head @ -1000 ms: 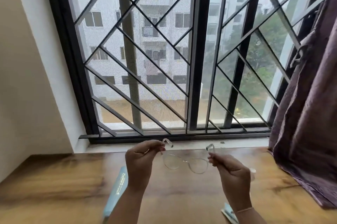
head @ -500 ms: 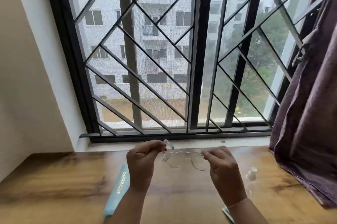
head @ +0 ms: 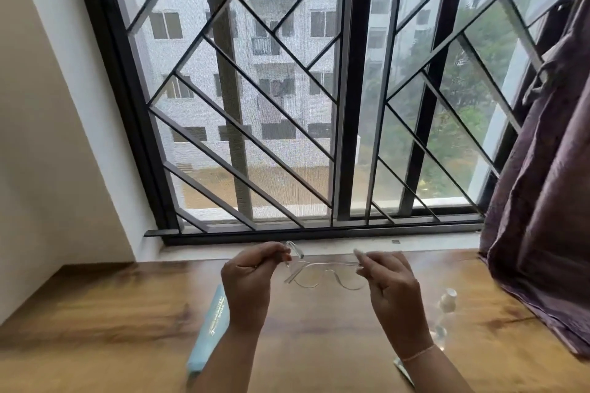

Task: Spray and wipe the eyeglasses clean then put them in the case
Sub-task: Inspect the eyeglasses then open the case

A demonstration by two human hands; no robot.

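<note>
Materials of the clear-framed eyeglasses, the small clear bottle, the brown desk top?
The clear-framed eyeglasses: likely transparent plastic, glossy; rims and temples are see-through. The small clear bottle: seems clear plastic, whitish cap; blurred, glass not excluded. The brown desk top: wood or wood-look laminate, smooth; grain streaks and dark knots show.

Clear-framed eyeglasses (head: 325,274) are held above a wooden table (head: 95,328) between two hands. One end of the frame is pinched by the left hand (head: 252,280) and the other end by the right hand (head: 392,290), whose wrist is circled by a thin band. A light blue case (head: 212,328) is seen lying flat on the table, partly hidden by the left forearm. A small clear spray bottle (head: 445,306), blurred, is seen on the table just beside the right hand. A barred window (head: 255,105) is shown behind the table, and a purple curtain (head: 542,169) at the right edge.
</note>
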